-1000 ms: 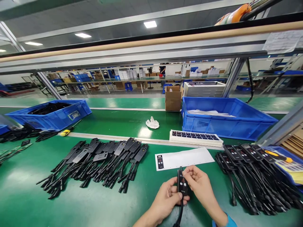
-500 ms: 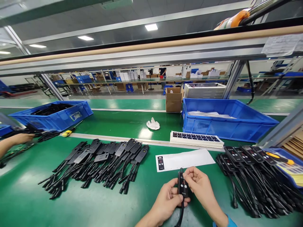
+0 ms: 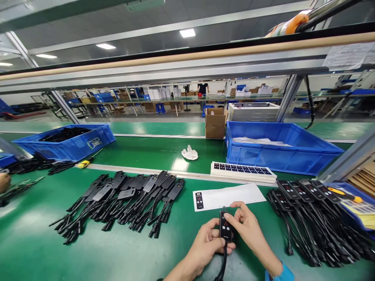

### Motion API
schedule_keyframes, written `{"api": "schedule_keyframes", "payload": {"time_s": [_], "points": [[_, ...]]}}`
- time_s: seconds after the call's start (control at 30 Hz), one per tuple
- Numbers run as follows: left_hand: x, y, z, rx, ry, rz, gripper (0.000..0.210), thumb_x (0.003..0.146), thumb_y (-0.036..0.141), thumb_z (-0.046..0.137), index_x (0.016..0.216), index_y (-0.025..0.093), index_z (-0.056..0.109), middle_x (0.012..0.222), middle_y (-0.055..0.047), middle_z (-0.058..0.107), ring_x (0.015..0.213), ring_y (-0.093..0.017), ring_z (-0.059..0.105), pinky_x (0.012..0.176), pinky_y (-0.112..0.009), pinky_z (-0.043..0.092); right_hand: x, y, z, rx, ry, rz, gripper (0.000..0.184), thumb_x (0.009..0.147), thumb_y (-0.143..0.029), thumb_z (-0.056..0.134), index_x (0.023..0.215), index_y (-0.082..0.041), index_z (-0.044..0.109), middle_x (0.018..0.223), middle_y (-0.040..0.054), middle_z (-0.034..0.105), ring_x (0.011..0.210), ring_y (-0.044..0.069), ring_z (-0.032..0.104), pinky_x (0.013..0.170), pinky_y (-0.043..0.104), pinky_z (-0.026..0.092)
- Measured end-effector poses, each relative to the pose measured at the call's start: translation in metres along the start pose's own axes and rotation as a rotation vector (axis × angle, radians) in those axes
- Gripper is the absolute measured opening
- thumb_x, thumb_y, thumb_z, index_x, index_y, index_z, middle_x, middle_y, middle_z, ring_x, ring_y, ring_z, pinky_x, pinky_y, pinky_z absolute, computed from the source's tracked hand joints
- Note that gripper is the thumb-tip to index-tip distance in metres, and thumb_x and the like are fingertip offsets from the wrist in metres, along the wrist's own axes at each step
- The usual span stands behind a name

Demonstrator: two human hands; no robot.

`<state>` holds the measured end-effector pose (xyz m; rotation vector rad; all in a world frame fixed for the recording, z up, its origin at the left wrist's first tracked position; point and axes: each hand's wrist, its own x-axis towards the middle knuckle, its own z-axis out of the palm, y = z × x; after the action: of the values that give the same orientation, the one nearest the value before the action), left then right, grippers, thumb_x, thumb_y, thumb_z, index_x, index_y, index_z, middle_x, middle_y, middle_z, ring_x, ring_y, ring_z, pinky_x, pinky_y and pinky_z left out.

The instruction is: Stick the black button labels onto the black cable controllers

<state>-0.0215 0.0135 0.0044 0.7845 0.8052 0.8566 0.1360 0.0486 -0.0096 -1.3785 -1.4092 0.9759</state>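
Note:
My left hand [image 3: 207, 241] is closed round a small black controller [image 3: 225, 231], which is upright with its cable hanging down toward me. Two pale buttons and red marks show on its face. My right hand [image 3: 246, 225] grips the controller's upper right side, the thumb pressed on its face and the fingers curled behind the top edge. Just beyond lies a white label sheet [image 3: 231, 197] with one black label left at its left end. To the right is a pile of labelled controllers [image 3: 307, 191]; to the left, a row of controllers without visible labels [image 3: 136, 183].
A stack of label sheets [image 3: 243, 171] lies before a large blue bin [image 3: 281, 154]. A white glove [image 3: 190, 153] and a cardboard box [image 3: 215, 124] are farther back. At left are another blue bin [image 3: 82, 146], a yellow-handled screwdriver [image 3: 84, 164] and another person's hand [image 3: 4, 182].
My right thumb has gone from the controller's top right edge onto its face, and the fingers have curled. At far left the other person's hand has drawn back toward the picture's edge.

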Motion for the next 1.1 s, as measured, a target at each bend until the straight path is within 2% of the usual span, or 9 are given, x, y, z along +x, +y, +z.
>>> {"api": "schedule_keyframes", "payload": {"time_s": [0.2,0.4,0.53,0.63,0.77,0.87,0.97,1.03,1.1], "points": [[0.000,0.007,-0.004,-0.084,0.007,0.022,0.034,0.072,0.028,0.062,0.100,0.009,0.060,0.081,-0.013,0.071,0.069,-0.022,0.070,0.064,-0.031,0.055,-0.015,0.004,0.012,0.078,-0.284,-0.006,0.038,0.079,-0.036,0.061,0.112,-0.020,0.054,0.086,0.0024,0.065,0.075,0.019,0.062,0.065,0.030,0.051],[0.004,0.006,-0.007,-0.070,0.042,0.060,0.040,0.081,0.039,0.057,0.108,0.011,0.057,0.086,-0.012,0.071,0.073,-0.021,0.070,0.060,-0.025,0.053,-0.023,0.003,0.017,0.141,-0.320,-0.027,0.070,0.069,-0.033,0.072,0.133,-0.021,0.045,0.104,0.0061,0.067,0.088,0.024,0.063,0.075,0.034,0.053],[0.006,0.000,-0.006,0.102,0.098,0.091,0.051,0.080,0.052,0.058,0.113,0.013,0.051,0.079,-0.008,0.070,0.063,-0.019,0.069,0.057,-0.027,0.054,-0.022,-0.006,0.016,0.123,-0.252,-0.056,0.041,0.086,-0.041,0.053,0.121,-0.021,0.060,0.104,0.0076,0.069,0.096,0.025,0.062,0.087,0.038,0.049],[0.007,-0.004,-0.006,0.244,0.119,0.131,0.055,0.078,0.058,0.058,0.109,0.013,0.048,0.067,-0.005,0.068,0.053,-0.018,0.067,0.053,-0.027,0.054,-0.022,-0.012,0.017,0.054,-0.248,-0.088,0.039,0.090,-0.043,0.047,0.117,-0.021,0.064,0.100,0.0069,0.070,0.091,0.025,0.063,0.084,0.036,0.050],[0.009,-0.006,-0.008,0.228,0.111,0.118,0.053,0.077,0.060,0.058,0.102,0.014,0.049,0.067,-0.005,0.067,0.051,-0.017,0.066,0.051,-0.027,0.053,-0.023,-0.012,0.020,-0.027,-0.259,-0.145,0.038,0.093,-0.039,0.041,0.117,-0.021,0.063,0.097,0.0064,0.069,0.086,0.023,0.064,0.079,0.032,0.051],[0.010,-0.006,-0.010,0.083,0.136,0.113,0.056,0.075,0.057,0.063,0.110,0.016,0.049,0.083,-0.008,0.069,0.062,-0.019,0.068,0.058,-0.029,0.054,-0.028,-0.010,0.023,-0.165,-0.155,-0.212,0.040,0.088,-0.035,0.049,0.126,-0.021,0.056,0.102,0.0080,0.065,0.092,0.025,0.062,0.083,0.035,0.051],[0.011,-0.007,-0.014,-0.068,0.063,0.130,0.068,0.078,0.056,0.061,0.131,0.020,0.039,0.099,-0.011,0.069,0.083,-0.023,0.068,0.076,-0.036,0.053,-0.030,-0.013,0.021,-0.320,-0.061,-0.336,0.053,0.083,-0.027,0.057,0.134,-0.022,0.045,0.112,0.0092,0.060,0.100,0.025,0.058,0.087,0.036,0.050],[0.009,-0.006,-0.018,0.003,0.020,0.154,0.073,0.080,0.058,0.056,0.138,0.021,0.032,0.105,-0.014,0.068,0.091,-0.025,0.067,0.084,-0.041,0.050,-0.023,-0.019,0.008,-0.397,-0.005,-0.404,0.047,0.086,-0.024,0.052,0.133,-0.023,0.045,0.114,0.0094,0.059,0.104,0.024,0.057,0.090,0.036,0.049],[0.008,-0.004,-0.024,0.271,0.048,0.228,0.069,0.082,0.055,0.055,0.139,0.022,0.034,0.116,-0.016,0.065,0.102,-0.027,0.063,0.092,-0.044,0.046,-0.009,-0.027,-0.017,-0.513,0.114,-0.434,0.040,0.089,-0.024,0.046,0.128,-0.021,0.050,0.110,0.0106,0.058,0.101,0.025,0.058,0.089,0.037,0.049]]}}
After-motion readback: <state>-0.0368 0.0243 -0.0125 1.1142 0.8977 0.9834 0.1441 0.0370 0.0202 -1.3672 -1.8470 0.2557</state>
